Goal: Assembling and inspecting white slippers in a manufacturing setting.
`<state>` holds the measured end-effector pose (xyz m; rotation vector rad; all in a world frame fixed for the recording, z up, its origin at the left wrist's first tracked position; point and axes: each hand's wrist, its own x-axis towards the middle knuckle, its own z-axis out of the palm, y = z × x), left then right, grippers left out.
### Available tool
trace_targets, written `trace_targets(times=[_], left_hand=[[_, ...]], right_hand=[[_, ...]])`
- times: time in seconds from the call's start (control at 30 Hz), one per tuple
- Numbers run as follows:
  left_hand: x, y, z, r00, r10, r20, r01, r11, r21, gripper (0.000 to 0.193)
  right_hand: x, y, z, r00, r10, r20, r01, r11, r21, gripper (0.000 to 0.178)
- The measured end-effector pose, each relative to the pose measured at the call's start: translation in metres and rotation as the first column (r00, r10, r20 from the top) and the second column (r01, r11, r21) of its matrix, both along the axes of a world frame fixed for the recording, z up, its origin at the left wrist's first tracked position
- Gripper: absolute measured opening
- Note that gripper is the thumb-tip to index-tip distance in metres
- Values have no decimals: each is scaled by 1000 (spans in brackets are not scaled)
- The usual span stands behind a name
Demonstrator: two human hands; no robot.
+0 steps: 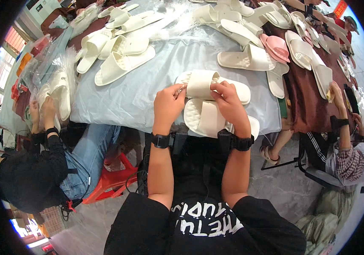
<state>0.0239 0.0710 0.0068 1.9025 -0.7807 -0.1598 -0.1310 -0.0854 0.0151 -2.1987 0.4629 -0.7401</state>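
A cream slide slipper [201,83] lies at the near edge of the cloth-covered table, its strap upward. My left hand [169,104] is closed, thumb and fingertips pinching at the left side of the strap. On the strap's right side, my right hand [229,104] grips with bent fingers. Just below this slipper, and partly under my right hand and wrist, a second cream slipper [205,117] lies alongside it with a quilted footbed. Dark bands with small boxes circle both my wrists.
Cream slippers [124,66] lie at the far left, and more [245,58] at the right beside a pink slipper [276,48]. At left, a person's hands [48,108] handle a plastic-wrapped slipper [60,87]. Another person's hand [337,93] is at right. A red stool [114,180] stands below.
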Motion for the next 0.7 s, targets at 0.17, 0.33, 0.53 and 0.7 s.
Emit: trace_targets(times=[0.17,0.33,0.53,0.7], left_hand=[[11,9,-7,978,-140,-154,119,983,-142,21],[8,11,0,984,-95,-151,83,993,-82,17],[12,15,0,973,37,-226,-88,972,-219,17],[16,15,2,980,42,-195,-115,919,-378,17]], right_hand=[[-2,2,-2,1000,5,-10,-5,1000,-14,17],[-2,3,-2,1000,7,15,-7,1000,7,18],[-9,10,13,996,-48,74,33,982,187,14],[-22,0,18,988,-69,138,27,959,281,12]])
